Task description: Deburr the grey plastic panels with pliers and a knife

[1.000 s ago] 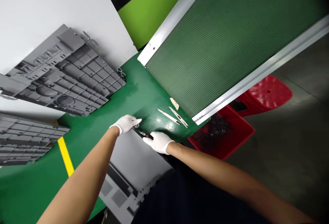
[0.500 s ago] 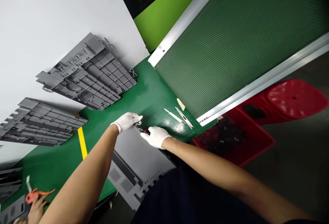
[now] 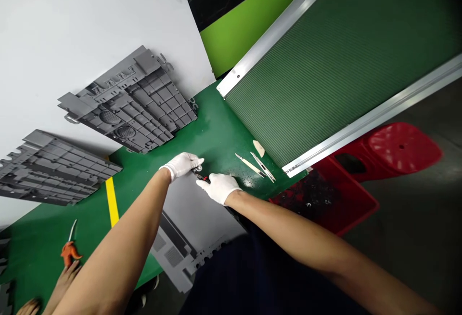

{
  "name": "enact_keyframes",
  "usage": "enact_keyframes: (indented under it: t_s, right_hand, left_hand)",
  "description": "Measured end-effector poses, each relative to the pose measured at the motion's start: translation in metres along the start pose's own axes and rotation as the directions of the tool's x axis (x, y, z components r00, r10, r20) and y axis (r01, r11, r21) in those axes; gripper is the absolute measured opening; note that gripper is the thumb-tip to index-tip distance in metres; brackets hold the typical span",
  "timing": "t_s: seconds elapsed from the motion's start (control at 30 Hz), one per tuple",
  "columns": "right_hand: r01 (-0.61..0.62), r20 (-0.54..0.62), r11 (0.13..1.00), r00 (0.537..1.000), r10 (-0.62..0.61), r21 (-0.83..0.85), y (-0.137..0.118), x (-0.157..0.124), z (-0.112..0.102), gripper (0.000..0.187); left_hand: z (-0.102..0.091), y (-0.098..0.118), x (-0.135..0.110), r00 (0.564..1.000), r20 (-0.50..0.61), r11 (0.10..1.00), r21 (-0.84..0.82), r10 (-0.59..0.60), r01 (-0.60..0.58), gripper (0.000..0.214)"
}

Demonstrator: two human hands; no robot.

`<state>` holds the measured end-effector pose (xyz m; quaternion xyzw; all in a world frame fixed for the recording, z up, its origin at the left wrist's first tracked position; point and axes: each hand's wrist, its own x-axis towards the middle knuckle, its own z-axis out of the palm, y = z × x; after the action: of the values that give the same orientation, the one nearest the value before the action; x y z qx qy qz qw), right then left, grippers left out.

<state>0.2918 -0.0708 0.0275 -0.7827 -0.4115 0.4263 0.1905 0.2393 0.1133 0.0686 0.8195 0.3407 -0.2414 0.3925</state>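
Note:
A grey plastic panel (image 3: 195, 209) lies at a slant against my body, its far end over the green table. My left hand (image 3: 182, 165), in a white glove, is closed at the panel's far corner, fingers pinching a small curved grey piece (image 3: 198, 168). My right hand (image 3: 219, 188), also gloved in white, is wrapped around cutting pliers (image 3: 200, 176) with red and black on them. The pliers' jaws point at the curved piece beside my left fingertips; whether they touch it I cannot tell. Most of the handles are hidden in my palm.
Two ribbed grey panels (image 3: 133, 103) (image 3: 54, 168) lean on the white wall. Craft knives (image 3: 250, 164) and a pale scrap (image 3: 259, 148) lie near the conveyor (image 3: 310, 74). A red bin (image 3: 346, 204) and red stool (image 3: 400, 149) stand right. A co-worker's hand (image 3: 67, 276) holds an orange-handled tool (image 3: 69, 252).
My view has shifted slightly. Both my hands keep their grip at the panel's corner. The co-worker's hand and orange-handled tool have moved up and right, away from a grey part at lower left.

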Motion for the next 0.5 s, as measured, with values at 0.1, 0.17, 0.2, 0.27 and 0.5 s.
enact_keyframes:
  t_s: [0.1,0.17,0.2,0.27,0.5]
  right_hand:
    - [-0.052,-0.002,0.998,0.999,0.052,0.028,-0.008,0.005,0.004,0.078]
    - [-0.102,-0.002,0.994,0.995,0.102,0.044,-0.013,0.01,0.008,0.081]
    - [-0.127,-0.006,0.991,0.992,0.127,0.044,-0.015,0.013,0.01,0.082]
    - [-0.175,-0.006,0.984,0.985,0.175,0.032,-0.019,0.019,0.013,0.082]
    - [-0.34,0.045,0.94,0.94,0.338,0.033,-0.026,0.036,0.021,0.075]
  left_hand:
    - [-0.005,-0.006,0.006,1.0,0.003,1.0,0.008,0.011,-0.011,0.054]
    - [-0.007,-0.01,0.011,1.0,0.013,0.999,0.026,0.029,-0.029,0.054]
    - [-0.008,-0.013,0.014,0.999,0.019,0.999,0.032,0.041,-0.042,0.054]
    - [-0.009,-0.018,0.02,0.998,0.031,0.997,0.037,0.06,-0.062,0.054]
    - [-0.005,-0.039,0.051,0.989,0.11,0.989,0.098,0.098,-0.109,0.055]
